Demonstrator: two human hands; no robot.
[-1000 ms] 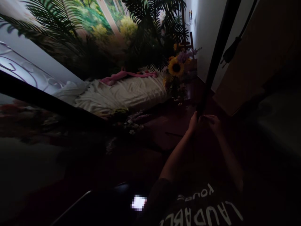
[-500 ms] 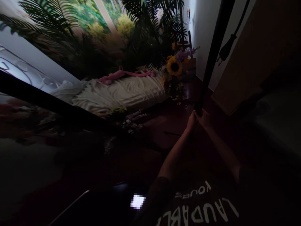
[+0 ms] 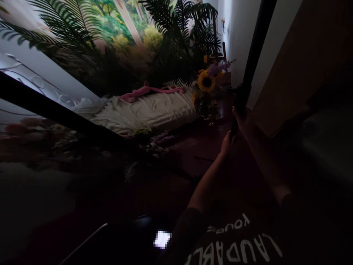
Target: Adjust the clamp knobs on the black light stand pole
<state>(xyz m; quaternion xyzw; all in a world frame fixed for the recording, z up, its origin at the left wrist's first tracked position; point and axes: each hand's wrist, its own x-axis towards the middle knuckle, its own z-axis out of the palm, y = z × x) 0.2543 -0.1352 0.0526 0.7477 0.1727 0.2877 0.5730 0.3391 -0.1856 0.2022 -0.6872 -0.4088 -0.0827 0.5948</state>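
Note:
A black stand pole point(image 3: 256, 49) slants down from the top right, with a thicker dark collar point(image 3: 242, 95) partway along. My right hand point(image 3: 245, 122) is closed around the pole just below that collar. Lower on the same pole, my left hand point(image 3: 226, 145) has its fingers wrapped round it, thumb uppermost. The two hands are slightly apart. Deep shadow hides the pole's foot and most of my fingers. A thin dark bar point(image 3: 203, 159), perhaps a stand leg, lies near the floor left of my left wrist.
Sunflowers point(image 3: 206, 81) stand beside a cream-draped platform point(image 3: 154, 112) bearing a pink plush toy point(image 3: 138, 92). Another black pole point(image 3: 60, 114) crosses the left side. A brown panel point(image 3: 292, 70) leans at the right. A dark glossy surface point(image 3: 121, 239) with a bright screen point(image 3: 162, 239) is at lower left.
My right hand has moved up the pole, away from my left hand, which stays low. The thick collar now shows above it. The hanging power plug is no longer visible.

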